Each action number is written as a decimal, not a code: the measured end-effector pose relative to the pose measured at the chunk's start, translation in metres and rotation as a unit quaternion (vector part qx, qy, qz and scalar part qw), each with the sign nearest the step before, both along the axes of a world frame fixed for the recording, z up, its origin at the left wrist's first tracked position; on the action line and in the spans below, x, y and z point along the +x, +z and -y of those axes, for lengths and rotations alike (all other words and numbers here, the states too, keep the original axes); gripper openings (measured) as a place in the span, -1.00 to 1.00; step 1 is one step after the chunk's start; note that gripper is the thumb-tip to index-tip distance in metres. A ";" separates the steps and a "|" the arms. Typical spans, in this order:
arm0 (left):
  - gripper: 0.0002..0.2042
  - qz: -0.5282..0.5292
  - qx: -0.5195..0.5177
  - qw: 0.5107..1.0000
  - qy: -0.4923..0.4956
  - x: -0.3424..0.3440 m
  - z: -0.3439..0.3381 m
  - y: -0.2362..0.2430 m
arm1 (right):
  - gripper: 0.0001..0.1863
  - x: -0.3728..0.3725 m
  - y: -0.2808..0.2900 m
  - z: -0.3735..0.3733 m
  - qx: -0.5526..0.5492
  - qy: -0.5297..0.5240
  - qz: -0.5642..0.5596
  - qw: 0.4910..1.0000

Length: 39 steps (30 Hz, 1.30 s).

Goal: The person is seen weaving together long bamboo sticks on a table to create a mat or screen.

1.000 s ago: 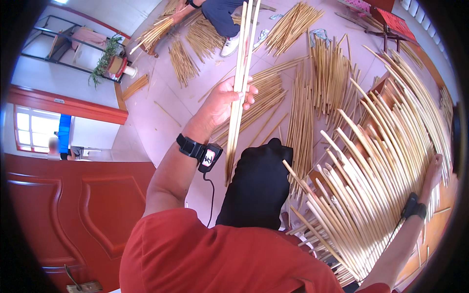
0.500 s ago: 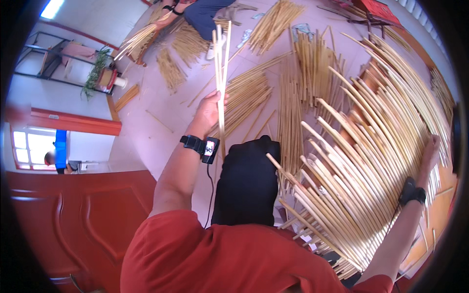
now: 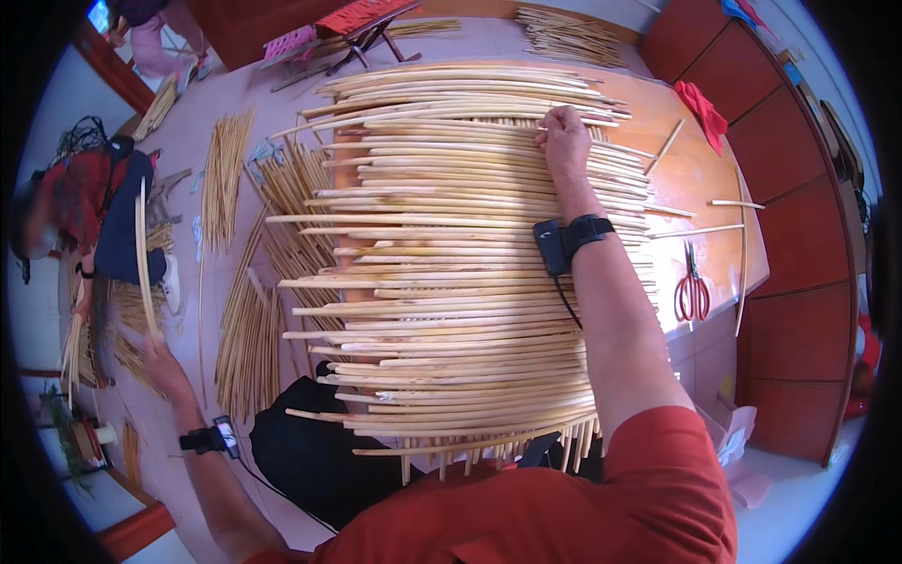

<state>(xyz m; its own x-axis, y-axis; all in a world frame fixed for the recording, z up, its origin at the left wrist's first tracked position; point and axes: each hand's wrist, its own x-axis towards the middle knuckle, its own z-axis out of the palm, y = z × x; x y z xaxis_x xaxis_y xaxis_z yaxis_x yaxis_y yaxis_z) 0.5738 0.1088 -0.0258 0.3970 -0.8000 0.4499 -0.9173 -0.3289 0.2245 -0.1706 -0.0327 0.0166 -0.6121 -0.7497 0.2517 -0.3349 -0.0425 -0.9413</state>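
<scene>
A wide layer of pale, peeled wooden sticks (image 3: 451,240) lies side by side across the orange-brown wooden table (image 3: 719,202) in front of me. More sticks lie crosswise beneath its near edge. On top of the layer, toward its far right part, rests my right hand (image 3: 567,141), fingers curled in; what is between them, if anything, is hidden. Out at the left, my left hand (image 3: 163,365) is closed round the lower end of a few wooden sticks (image 3: 143,258), which point up and away from me over the floor.
Red-handled scissors (image 3: 692,293) and several loose sticks lie on the table's right side. Bundles of sticks (image 3: 249,348) cover the floor at left, where another person (image 3: 89,202) bends over sticks. A red stool (image 3: 362,19) stands beyond; a red-brown cabinet (image 3: 799,329) at right.
My view has turned to the right, bringing the table and scissors into sight. The left hand keeps hold of its sticks, and the right hand remains on the far part of the layer.
</scene>
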 end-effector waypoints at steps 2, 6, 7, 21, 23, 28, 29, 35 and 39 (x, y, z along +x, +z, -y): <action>-0.63 -0.072 -0.062 0.990 -0.109 -0.089 0.035 0.099 | -0.95 0.003 0.001 0.003 -0.008 0.011 0.021 1.000; -0.61 -0.245 -0.016 0.903 -0.354 -0.270 0.115 0.176 | -0.96 -0.001 -0.011 0.008 -0.018 0.024 0.005 1.000; -0.61 -0.337 -0.003 0.847 -0.412 -0.315 0.127 0.179 | -0.96 0.009 -0.011 0.013 -0.025 0.038 0.000 0.999; -0.84 -0.244 0.137 0.877 -0.390 -0.600 0.214 0.080 | -0.92 0.011 -0.009 -0.007 -0.033 -0.007 -0.124 0.992; -0.82 -0.225 0.105 0.894 -0.372 -0.602 0.219 0.070 | -0.89 0.014 -0.003 -0.009 0.012 -0.018 -0.175 0.984; -0.84 -0.195 0.129 0.888 -0.395 -0.601 0.223 0.064 | -0.89 0.026 0.004 -0.005 0.138 -0.005 -0.214 0.967; -0.85 -0.159 0.122 0.887 -0.417 -0.607 0.225 0.064 | -0.90 0.022 0.002 -0.006 0.097 0.002 -0.200 0.975; -0.85 -0.124 0.138 0.860 -0.476 -0.613 0.233 0.053 | -0.93 0.021 -0.001 -0.009 -0.013 -0.007 -0.214 0.977; -0.86 -0.102 0.077 0.851 -0.510 -0.616 0.225 0.037 | -0.94 0.019 -0.002 -0.008 -0.002 -0.009 -0.197 0.980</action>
